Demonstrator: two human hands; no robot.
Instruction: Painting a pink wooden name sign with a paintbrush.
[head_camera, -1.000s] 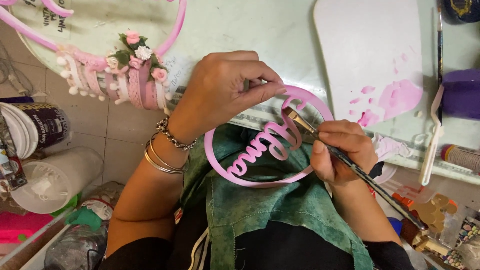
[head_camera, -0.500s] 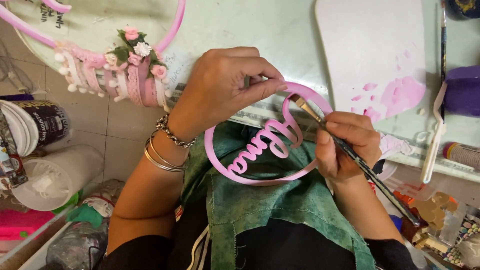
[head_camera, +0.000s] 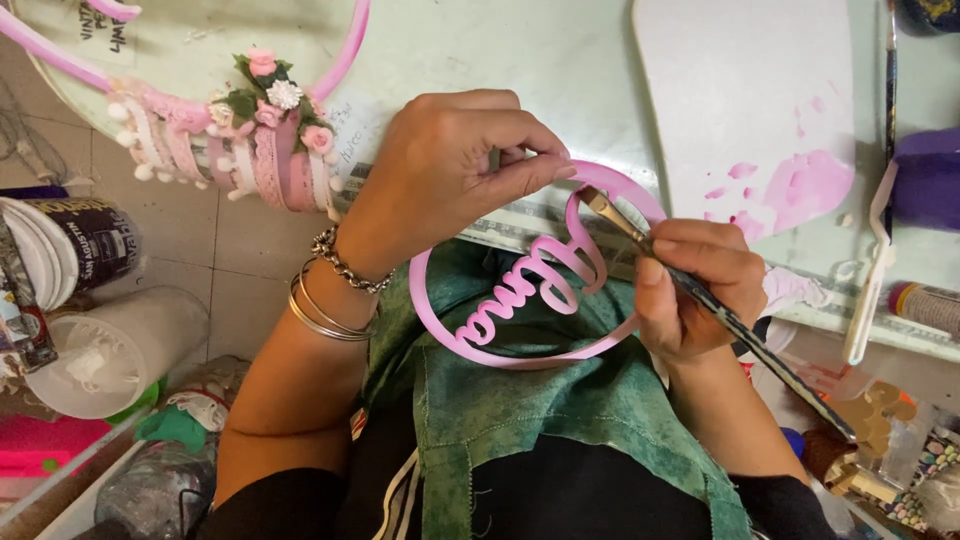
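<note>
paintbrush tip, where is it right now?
Head view, centre-right: the paintbrush is in the right hand, bristles against the pink ring's upper inside edge, near the left hand.

Smooth matt pink ring (head_camera: 500, 352), mottled green cloth apron (head_camera: 520, 410) (metal bangles (head_camera: 318, 312)).

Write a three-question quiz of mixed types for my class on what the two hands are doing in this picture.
1. True or false: the left hand pinches the top rim of the pink ring.
2. Which tool does the right hand hold? A) scissors B) paintbrush C) glue gun
3. Fill in: the brush tip touches the pink ____ lettering inside the ring.

Key
1. True
2. B
3. Cursive; the bristles meet its upper loop.
</note>
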